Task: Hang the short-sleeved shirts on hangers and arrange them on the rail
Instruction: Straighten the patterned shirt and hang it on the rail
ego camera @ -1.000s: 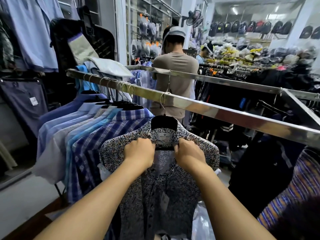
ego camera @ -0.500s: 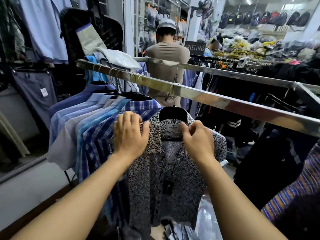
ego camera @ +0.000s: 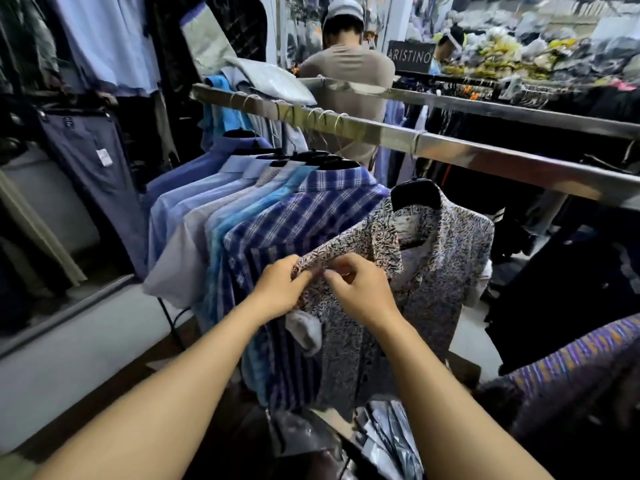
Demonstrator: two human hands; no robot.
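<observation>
Steel rail, and a printed shirt pinched at a fold

The steel rail point(ego camera: 450, 157) runs from the upper left and is cut off at the right border. On its left part hang blue and checked shirts point(ego camera: 242, 216), packed close. Just beside them the printed shirt point(ego camera: 446, 271) hangs on a black hanger point(ego camera: 415, 195); its hem is hidden behind the forearms. The left hand point(ego camera: 277, 294) and the right hand point(ego camera: 365, 296) each pinch a raised fold of this shirt with curled fingers point(ego camera: 341, 270). The fingertips are partly buried in cloth.
</observation>
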